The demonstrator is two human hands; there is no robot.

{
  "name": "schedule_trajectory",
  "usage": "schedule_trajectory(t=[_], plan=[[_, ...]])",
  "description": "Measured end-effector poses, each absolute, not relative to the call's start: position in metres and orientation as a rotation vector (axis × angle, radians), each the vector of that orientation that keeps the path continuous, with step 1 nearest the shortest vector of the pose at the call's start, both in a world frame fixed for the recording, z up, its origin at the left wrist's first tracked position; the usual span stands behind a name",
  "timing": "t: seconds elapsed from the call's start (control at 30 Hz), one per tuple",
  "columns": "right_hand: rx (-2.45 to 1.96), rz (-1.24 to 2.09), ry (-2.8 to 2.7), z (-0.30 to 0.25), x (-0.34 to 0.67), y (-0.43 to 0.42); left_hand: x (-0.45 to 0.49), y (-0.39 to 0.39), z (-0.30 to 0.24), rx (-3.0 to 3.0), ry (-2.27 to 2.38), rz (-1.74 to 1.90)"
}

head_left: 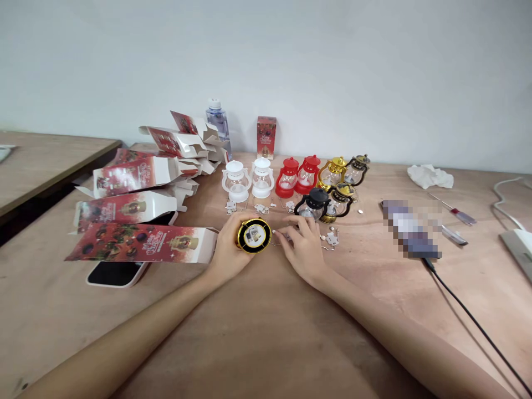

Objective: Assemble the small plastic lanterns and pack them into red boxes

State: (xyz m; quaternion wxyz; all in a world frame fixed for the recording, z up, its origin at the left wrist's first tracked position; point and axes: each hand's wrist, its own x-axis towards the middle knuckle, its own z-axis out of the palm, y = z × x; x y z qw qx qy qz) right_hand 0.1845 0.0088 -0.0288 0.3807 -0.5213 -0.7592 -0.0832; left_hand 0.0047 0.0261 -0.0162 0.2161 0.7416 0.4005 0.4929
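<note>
My left hand [230, 246] is wrapped round a small gold lantern [254, 235], tipped so its black round base with a pale centre faces me. To its right, my right hand [305, 249] rests low over the table with thumb and fingers apart, close to small pale pieces and thin wire parts; what lies under the fingers is hidden. Beyond the hands stand two white lanterns [249, 183], two red lanterns [297, 177], a black lantern [313, 202] and several gold and bronze ones [341, 172]. Small white parts with wires [261, 209] lie before them, others [332, 238] beside my right hand.
Opened red-and-white cartons [141, 243] pile up at left, partly over a phone [116, 274]. A water bottle [218, 122] and upright red box [266, 138] stand by the wall. At right lie a blurred-out device [409, 228] with black cable, a screwdriver [463, 216] and crumpled tissue [430, 176].
</note>
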Motion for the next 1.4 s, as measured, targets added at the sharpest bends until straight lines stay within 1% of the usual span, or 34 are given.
schedule_trajectory(t=[0.13, 0.2, 0.4, 0.6, 0.77, 0.9, 1.07, 1.4], plan=[[-0.964, -0.287, -1.787, -0.024, 0.186, 0.000, 0.004, 0.025, -0.017, 2.214, 1.076, 1.266], [-0.850, -0.315, -1.779, -0.023, 0.185, -0.003, 0.004, 0.025, -0.017, 2.322, 1.042, 1.191], [-0.841, -0.272, -1.854, -0.021, 0.183, -0.003, 0.004, 0.023, -0.017, 2.429, 1.050, 1.077], [-0.816, -0.209, -1.825, -0.022, 0.184, -0.003, 0.004, 0.023, -0.017, 2.464, 1.022, 1.074], [-0.888, -0.115, -1.743, -0.024, 0.183, 0.002, 0.004, 0.024, -0.016, 2.239, 1.064, 1.264], [-1.193, -0.113, -1.917, -0.026, 0.179, 0.009, 0.004, 0.026, -0.018, 2.037, 1.144, 1.406], [-1.400, -0.195, -2.123, -0.032, 0.178, 0.014, 0.003, 0.027, -0.020, 2.090, 1.116, 1.379], [-1.400, -0.244, -2.162, -0.035, 0.180, 0.017, 0.004, 0.025, -0.017, 2.118, 1.135, 1.350]])
